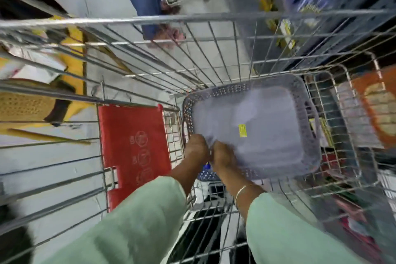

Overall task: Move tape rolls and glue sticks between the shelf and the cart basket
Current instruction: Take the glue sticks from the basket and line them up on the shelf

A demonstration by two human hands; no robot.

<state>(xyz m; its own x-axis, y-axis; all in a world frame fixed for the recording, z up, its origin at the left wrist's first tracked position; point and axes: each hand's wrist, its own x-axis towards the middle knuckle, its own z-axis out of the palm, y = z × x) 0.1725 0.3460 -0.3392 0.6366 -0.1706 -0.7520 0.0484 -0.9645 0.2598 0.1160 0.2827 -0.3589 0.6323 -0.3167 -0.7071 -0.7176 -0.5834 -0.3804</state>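
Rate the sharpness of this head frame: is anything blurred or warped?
Head view: motion blur smears both hands, left hand and right hand, and the grey basket; wide-angle bending curves the cart wires; shelf goods top right are unreadable.

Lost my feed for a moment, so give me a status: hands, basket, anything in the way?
Left hand and right hand together at grey basket near corner; grip unclear. Basket in wire cart; no tape or glue visible. Nothing blocking.

Both arms wear loose, pale mint-green sleeves that fill the lower middle and lower right of the frame and end short of the wrists. A thin gold bangle (pixel 241 194) circles the right wrist. The left hand (pixel 196 149) and right hand (pixel 222 154) are bare.
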